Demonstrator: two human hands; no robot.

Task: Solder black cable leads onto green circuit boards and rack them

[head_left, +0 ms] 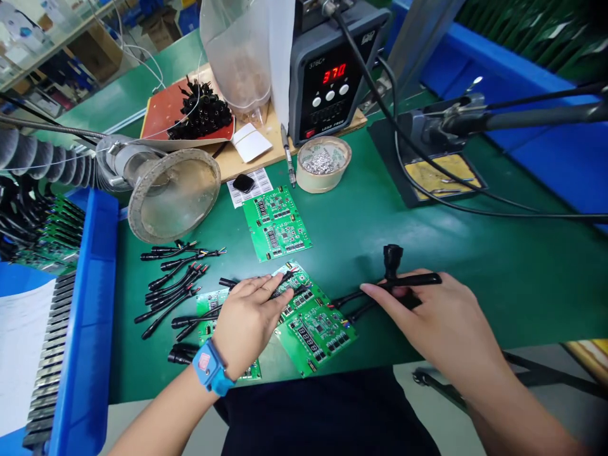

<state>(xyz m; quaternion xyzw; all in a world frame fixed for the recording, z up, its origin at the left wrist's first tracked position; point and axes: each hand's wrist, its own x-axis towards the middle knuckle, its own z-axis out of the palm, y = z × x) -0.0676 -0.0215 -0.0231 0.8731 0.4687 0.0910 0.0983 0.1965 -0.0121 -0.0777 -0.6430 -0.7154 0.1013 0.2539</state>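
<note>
My left hand [249, 316], with a blue wrist strap, rests palm down over the upper left of a green circuit board [318, 335], its fingers on black cables there. Another green board [209, 307] lies partly under this hand. My right hand [422, 304] is closed round black cables [392, 278] at the board's right side; their coloured wire ends reach the board's edge. Farther back, a third green board [278, 221] lies flat. Several loose black cables [173, 288] are spread to the left of my left hand.
A soldering station [332, 76] stands at the back, beside a round tin [323, 164]. The iron holder [427, 152] is at the right. A fume extractor nozzle [174, 195] hangs at the left, near a blue bin [85, 316] holding boards. Black cables run across the right.
</note>
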